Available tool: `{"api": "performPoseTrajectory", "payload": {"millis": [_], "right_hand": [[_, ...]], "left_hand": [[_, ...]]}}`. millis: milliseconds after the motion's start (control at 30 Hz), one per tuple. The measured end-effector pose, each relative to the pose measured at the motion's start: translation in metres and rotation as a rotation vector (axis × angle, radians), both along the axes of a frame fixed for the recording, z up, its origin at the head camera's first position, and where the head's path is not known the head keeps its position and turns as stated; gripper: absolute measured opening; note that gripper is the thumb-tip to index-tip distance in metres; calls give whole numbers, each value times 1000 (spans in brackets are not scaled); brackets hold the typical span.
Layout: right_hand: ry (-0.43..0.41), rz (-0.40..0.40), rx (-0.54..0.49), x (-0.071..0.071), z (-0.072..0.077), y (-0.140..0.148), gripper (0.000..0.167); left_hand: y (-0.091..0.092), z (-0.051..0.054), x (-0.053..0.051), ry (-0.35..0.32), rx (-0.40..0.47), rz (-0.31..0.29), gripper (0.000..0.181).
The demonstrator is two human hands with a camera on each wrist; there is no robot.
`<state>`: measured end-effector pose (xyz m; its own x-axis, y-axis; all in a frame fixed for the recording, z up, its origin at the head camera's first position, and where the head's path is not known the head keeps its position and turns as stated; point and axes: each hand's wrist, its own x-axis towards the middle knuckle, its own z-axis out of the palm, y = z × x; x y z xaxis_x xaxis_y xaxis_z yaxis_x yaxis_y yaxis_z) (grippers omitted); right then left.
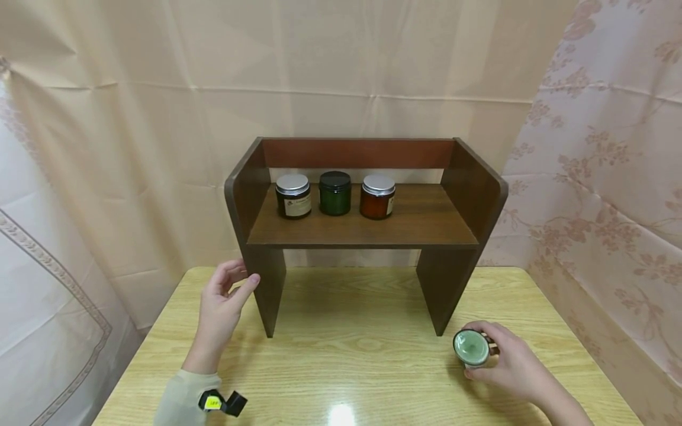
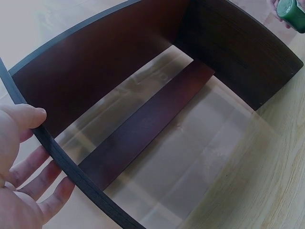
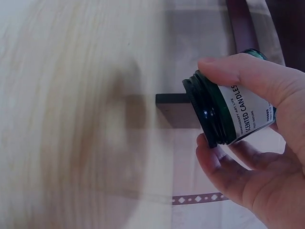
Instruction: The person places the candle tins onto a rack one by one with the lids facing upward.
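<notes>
In the head view, a dark brown wooden shelf (image 1: 362, 231) stands on the table. My left hand (image 1: 224, 299) grips the front edge of its left side panel (image 2: 81, 179), thumb on the edge and fingers at the outer face. At the right, my right hand (image 1: 508, 361) holds a green scented candle jar (image 1: 471, 347) between thumb and fingers. The jar is upside down and tilted, its pale green base facing the head camera. In the right wrist view, its black lid (image 3: 202, 109) points toward the table, apart from it, and a white label shows.
On the shelf board sit a dark jar with a silver lid (image 1: 293, 196), a green jar with a black lid (image 1: 335, 193) and an amber jar with a silver lid (image 1: 378, 197). Cloth curtains (image 1: 373, 59) hang behind the wooden table (image 1: 346, 355).
</notes>
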<state>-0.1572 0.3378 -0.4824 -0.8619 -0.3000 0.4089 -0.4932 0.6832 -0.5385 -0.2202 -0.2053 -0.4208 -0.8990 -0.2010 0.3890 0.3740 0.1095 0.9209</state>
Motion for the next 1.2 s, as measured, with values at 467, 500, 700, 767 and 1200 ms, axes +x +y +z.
{"api": "performPoseTrajectory", "payload": {"millis": [467, 500, 700, 767, 1200], "right_hand": [[41, 21, 5, 2, 41, -26, 83], [48, 22, -2, 2, 43, -29, 83], [89, 26, -4, 2, 59, -40, 81], [98, 26, 3, 2, 64, -43, 82], [177, 57, -98, -6, 85, -59, 80]], "left_hand": [[0, 1, 2, 2, 20, -3, 34], [0, 1, 2, 3, 22, -4, 34], [0, 1, 1, 10, 16, -12, 34], [0, 0, 0, 13, 15, -12, 35], [-1, 0, -1, 17, 11, -11, 35]]}}
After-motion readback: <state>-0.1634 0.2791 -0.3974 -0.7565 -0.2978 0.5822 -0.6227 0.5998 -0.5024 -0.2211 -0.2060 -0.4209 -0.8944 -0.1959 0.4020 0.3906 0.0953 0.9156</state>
